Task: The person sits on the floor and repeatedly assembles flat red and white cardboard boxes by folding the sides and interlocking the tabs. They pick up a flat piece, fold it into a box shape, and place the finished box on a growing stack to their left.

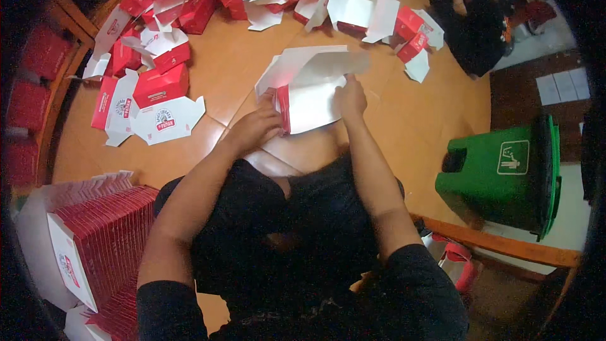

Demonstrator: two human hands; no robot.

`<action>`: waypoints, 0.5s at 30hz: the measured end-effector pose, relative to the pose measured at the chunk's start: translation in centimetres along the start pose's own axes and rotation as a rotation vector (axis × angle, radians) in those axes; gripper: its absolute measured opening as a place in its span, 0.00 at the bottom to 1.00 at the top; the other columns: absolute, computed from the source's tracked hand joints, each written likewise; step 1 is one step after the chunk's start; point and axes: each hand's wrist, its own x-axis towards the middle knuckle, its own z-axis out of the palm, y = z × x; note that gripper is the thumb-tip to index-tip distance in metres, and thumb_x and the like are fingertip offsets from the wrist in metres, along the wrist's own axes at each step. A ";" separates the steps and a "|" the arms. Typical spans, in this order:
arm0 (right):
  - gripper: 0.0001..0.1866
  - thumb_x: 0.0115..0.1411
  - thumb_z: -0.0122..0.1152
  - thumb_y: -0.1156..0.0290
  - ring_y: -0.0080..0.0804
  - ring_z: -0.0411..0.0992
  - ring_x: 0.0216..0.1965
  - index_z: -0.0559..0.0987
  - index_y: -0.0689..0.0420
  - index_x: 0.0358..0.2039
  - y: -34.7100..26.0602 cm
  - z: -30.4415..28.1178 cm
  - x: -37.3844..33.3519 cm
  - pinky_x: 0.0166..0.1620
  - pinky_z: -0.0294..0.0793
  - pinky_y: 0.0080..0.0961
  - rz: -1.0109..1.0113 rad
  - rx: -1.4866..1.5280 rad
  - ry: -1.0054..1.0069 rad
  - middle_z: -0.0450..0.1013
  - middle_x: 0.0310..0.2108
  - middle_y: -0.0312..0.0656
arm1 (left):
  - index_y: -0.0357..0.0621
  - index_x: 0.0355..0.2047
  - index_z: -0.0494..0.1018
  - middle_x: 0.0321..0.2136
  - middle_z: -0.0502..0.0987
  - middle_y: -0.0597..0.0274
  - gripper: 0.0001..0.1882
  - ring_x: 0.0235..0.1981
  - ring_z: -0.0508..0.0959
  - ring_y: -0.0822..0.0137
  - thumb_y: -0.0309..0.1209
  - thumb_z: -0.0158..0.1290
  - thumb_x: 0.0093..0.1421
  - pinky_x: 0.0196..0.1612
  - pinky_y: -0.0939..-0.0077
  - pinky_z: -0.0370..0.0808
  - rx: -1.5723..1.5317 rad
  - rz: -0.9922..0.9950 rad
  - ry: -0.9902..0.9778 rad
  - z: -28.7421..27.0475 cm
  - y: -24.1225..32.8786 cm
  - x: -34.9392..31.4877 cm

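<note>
Between my two hands is a red and white cardboard food box [314, 102], partly folded, with its white inside facing up and a wide white flap raised at the far side. My left hand [257, 126] grips the red side wall at the box's left edge. On the opposite edge, my right hand [351, 98] is closed with its fingers pinching the white card. Left of my hands, a folded red box with an open white lid [165, 120] lies on the tiled floor [233, 69].
Many folded boxes [196, 9] are heaped along the far side and left. A tall stack of flat red cartons [104, 233] stands at my lower left. To the right are a green bin [499, 170] and a wooden rail [499, 241]. Another person [470, 19] sits at the far right.
</note>
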 end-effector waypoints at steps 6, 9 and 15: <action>0.13 0.57 0.55 0.63 0.56 0.74 0.43 0.76 0.58 0.38 -3.6 -1.1 -3.6 0.45 0.72 0.47 -0.191 0.070 0.292 0.75 0.37 0.54 | 0.43 0.39 0.74 0.41 0.75 0.54 0.08 0.46 0.75 0.53 0.29 0.54 0.59 0.49 0.63 0.73 0.039 0.057 0.020 0.9 -0.6 -0.1; 0.14 0.59 0.53 0.60 0.59 0.75 0.36 0.77 0.59 0.30 -6.0 -0.1 -6.6 0.41 0.73 0.50 -0.343 0.257 -0.061 0.75 0.29 0.58 | 0.45 0.36 0.73 0.37 0.74 0.57 0.08 0.42 0.75 0.54 0.31 0.55 0.55 0.47 0.62 0.73 0.097 0.132 0.056 2.2 -1.7 -0.1; 0.17 0.62 0.51 0.60 0.58 0.76 0.28 0.80 0.61 0.28 -8.4 0.0 -8.7 0.35 0.76 0.49 -0.566 0.003 -0.222 0.76 0.25 0.57 | 0.41 0.40 0.73 0.42 0.74 0.57 0.13 0.48 0.73 0.56 0.26 0.52 0.52 0.49 0.63 0.74 0.313 0.063 -0.060 1.4 -0.9 0.8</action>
